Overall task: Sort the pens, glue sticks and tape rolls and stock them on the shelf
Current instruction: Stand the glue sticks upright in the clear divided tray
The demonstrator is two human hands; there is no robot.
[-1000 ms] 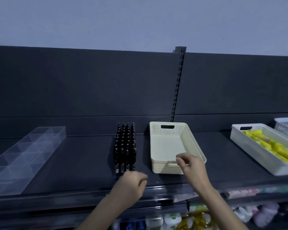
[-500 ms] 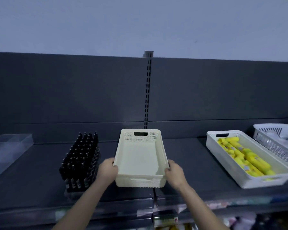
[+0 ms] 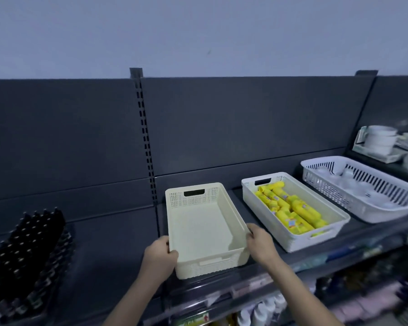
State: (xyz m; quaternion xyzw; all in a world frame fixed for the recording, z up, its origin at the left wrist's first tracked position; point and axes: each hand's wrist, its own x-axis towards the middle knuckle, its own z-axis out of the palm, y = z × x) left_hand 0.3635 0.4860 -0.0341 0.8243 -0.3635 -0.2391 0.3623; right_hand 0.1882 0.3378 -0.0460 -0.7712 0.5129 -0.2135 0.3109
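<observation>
Gripping an empty cream basket (image 3: 212, 267) at its near end, the person holds it with both hands on the dark shelf (image 3: 108, 250). The left hand (image 3: 159, 256) wraps round the near left corner, fingers curled on the outside wall and thumb hooked over the rim. The right hand (image 3: 260, 247) grips the right wall near the front corner, thumb on the rim and fingers folded against the side. The basket's base seems to rest on the shelf, lengthwise from front to back, though contact under it cannot be confirmed.

Just beside it on the right, apart by a narrow gap, stands a white basket (image 3: 299, 244) angled slightly away, holding a heap of yellow glue sticks (image 3: 290, 210) lying along its length. Further right sits a white slotted basket (image 3: 335, 191) with pale round things inside, too blurred to tell whether they are tape rolls.

Well apart on the left, a block of dark upright capped items (image 3: 31, 243) stands in close rows near the shelf's front edge; whether they are pens cannot be told. White mugs (image 3: 379, 140) sit at the far right. White bottles (image 3: 262, 311) show on a lower shelf.
</observation>
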